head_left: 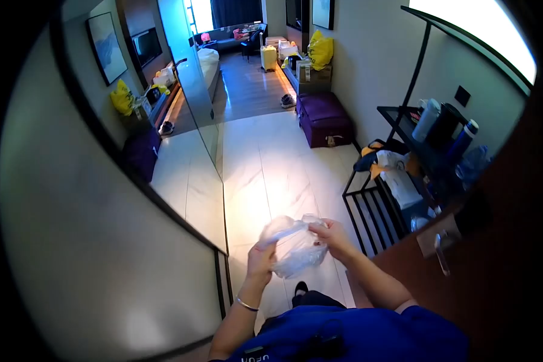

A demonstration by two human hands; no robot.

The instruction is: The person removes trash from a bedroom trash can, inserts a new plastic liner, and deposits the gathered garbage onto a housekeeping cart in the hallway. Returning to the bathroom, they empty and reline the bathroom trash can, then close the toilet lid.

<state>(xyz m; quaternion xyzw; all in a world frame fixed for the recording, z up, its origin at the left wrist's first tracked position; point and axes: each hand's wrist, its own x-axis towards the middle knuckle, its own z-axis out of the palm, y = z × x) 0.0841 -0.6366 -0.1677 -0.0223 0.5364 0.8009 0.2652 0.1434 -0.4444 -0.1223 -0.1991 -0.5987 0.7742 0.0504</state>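
A thin, clear plastic bag (298, 256) is stretched between my two hands in front of my body, above the pale tiled floor. My left hand (262, 259), below a bracelet on the wrist, has its fingers closed on the bag's left side. At the upper right edge of the bag, my right hand (330, 236) pinches the plastic. The bag's upper part forms a loop, and its lower part hangs crumpled. Whether anything lies inside it cannot be made out.
A wooden door (398, 271) with a metal handle stands at the right, near a black rack (374, 211) holding bottles and cloth. Farther off are a purple suitcase (324, 117), yellow bags (321, 49) and shoes (288, 101). A mirrored panel (190, 163) lines the left.
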